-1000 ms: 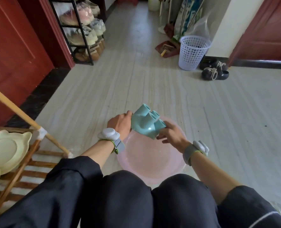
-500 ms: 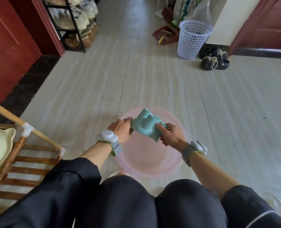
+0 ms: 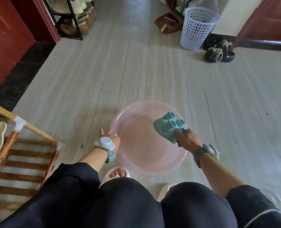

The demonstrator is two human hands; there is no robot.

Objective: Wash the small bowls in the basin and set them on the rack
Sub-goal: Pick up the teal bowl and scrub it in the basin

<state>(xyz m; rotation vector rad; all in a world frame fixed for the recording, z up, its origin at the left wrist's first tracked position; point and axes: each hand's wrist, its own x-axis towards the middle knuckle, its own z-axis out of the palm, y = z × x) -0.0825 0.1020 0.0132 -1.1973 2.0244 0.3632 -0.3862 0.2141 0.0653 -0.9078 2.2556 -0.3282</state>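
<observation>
Teal bowl (image 3: 168, 128), probably light, stiff, wet-slick, is hanging from right hand (image 3: 188, 140) clamping its rim; left hand (image 3: 111, 137) is gripping basin (image 3: 136, 167) edge.

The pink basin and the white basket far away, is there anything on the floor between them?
No. In the head view, only bare pale floor lies between the pink basin and the white basket. The black shoes sit beside the basket.

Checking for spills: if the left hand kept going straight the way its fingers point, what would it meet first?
The left hand already touches the pink basin at its near-left rim. Its fingers point up-left, probably toward bare floor, though depth is unclear.
</observation>
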